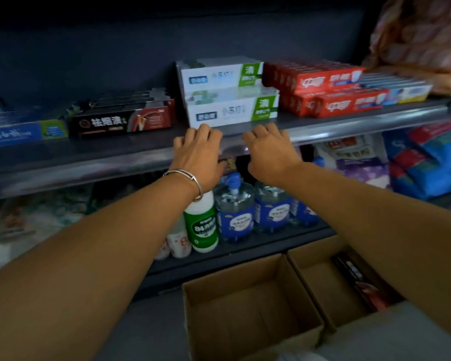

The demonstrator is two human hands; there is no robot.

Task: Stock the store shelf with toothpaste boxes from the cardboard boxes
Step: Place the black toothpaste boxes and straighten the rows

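Left hand (198, 149), right hand (268, 149) at shelf (349, 123) edge, fingers loosely spread, holding nothing, just below stacked white-green toothpaste boxes (232, 110). Cardboard boxes (248, 308) on floor below.

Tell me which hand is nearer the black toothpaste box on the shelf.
Left. The left hand sits just right of the black toothpaste box; the right hand lies farther right, below the white-green boxes.

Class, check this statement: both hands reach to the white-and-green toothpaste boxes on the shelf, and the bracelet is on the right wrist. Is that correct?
One detail is wrong. The head view shows the bracelet on the left wrist, not the right. The rest holds: the left hand and right hand both reach to the white-and-green toothpaste boxes on the shelf.
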